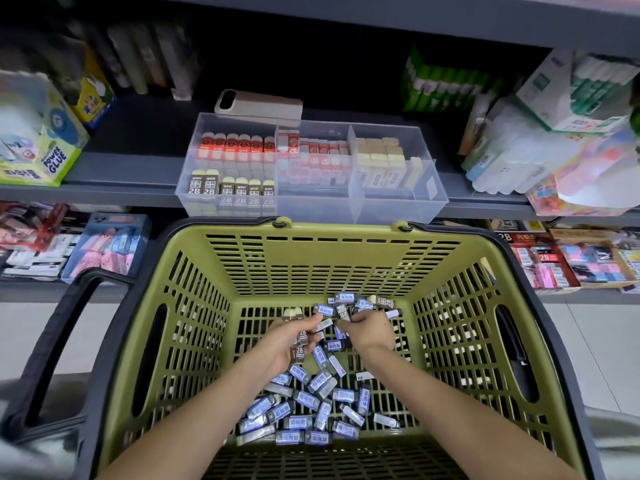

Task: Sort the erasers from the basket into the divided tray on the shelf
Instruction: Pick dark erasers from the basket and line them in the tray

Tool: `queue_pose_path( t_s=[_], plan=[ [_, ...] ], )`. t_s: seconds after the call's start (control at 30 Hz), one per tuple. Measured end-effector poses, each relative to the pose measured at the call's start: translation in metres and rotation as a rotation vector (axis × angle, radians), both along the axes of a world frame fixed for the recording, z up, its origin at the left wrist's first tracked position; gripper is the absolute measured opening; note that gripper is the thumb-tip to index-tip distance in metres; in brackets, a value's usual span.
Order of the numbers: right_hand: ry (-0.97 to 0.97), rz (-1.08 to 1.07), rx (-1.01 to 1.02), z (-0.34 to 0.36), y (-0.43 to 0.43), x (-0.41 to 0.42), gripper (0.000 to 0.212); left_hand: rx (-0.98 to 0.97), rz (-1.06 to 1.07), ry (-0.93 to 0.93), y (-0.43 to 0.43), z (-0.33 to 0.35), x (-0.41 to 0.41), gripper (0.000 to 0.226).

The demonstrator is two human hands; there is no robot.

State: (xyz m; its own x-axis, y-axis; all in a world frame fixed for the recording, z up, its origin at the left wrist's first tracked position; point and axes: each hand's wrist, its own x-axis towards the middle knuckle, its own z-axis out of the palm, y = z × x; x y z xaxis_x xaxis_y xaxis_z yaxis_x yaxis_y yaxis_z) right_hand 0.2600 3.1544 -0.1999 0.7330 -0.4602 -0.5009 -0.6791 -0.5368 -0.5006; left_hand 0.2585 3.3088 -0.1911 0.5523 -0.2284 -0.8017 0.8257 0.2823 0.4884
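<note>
- Dark grey shelf [121,164] runs across a stationery aisle just beyond the basket [346,252], an olive-green slotted one with black handles.
- Clear divided tray [401,206] stands on that shelf, right past the basket's far rim.
- Toward the basket's left side, one compartment holds red-sleeved erasers [239,147] at the back and boxed 2B erasers [239,190] in front. The middle one holds red-and-white erasers [318,150], and the one toward the right holds cream erasers [381,157].
- Heaped blue-labelled erasers [304,407] lie on the basket's floor, mostly in its near half, with a few more against its far wall.
- Reaching into the basket's middle, the left hand [291,341] has its grip clenched round several brown 2B erasers [300,351].
- Just beside it, nearer the basket's far wall, the right hand [372,332] has its grip pinching a single 2B eraser [343,312].
- Beyond the basket and behind the tray, a phone [258,105] lies flat on the shelf.
- Off the basket's far-left corner, a Power Glue box [45,157] stands on the shelf.
</note>
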Motion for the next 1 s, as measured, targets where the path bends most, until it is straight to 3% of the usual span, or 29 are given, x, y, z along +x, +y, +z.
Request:
queue_pose_path(
  t_s=[0.13,0.33,0.4,0.47,0.53,0.7,0.83,0.93,1.0],
  plan=[
    [-0.083,-0.031,0.322,0.016,0.013,-0.015,0.019,0.007,0.035,-0.030,-0.002,-0.001,0.000,0.050],
    [-0.109,0.231,0.641,0.036,0.018,-0.029,0.011,0.041,0.022,-0.040,-0.006,0.001,0.003,0.042],
    [-0.149,0.221,0.483,0.032,-0.004,-0.019,0.007,0.026,0.056,0.007,-0.003,0.001,0.003,0.037],
    [-0.177,0.245,0.007,0.026,-0.035,-0.005,0.023,0.007,0.066,0.038,0.001,0.000,0.003,0.033],
    [-0.149,0.302,-0.268,0.017,-0.062,0.004,0.033,0.006,0.058,0.035,0.003,0.000,0.002,0.041],
    [-0.141,0.448,-0.282,-0.003,-0.077,0.010,0.037,-0.009,-0.006,0.003,0.001,0.005,0.001,0.057],
    [-0.101,0.465,-0.210,-0.004,-0.068,0.010,0.027,0.024,0.021,0.044,-0.003,0.009,0.000,0.090],
    [-0.147,0.438,-0.269,0.001,-0.057,0.005,0.025,0.023,0.044,0.077,-0.005,0.013,-0.001,0.067],
    [-0.167,0.371,-0.142,0.013,-0.047,0.000,0.025,-0.001,0.061,0.100,-0.008,0.014,-0.001,0.046]
  ],
)
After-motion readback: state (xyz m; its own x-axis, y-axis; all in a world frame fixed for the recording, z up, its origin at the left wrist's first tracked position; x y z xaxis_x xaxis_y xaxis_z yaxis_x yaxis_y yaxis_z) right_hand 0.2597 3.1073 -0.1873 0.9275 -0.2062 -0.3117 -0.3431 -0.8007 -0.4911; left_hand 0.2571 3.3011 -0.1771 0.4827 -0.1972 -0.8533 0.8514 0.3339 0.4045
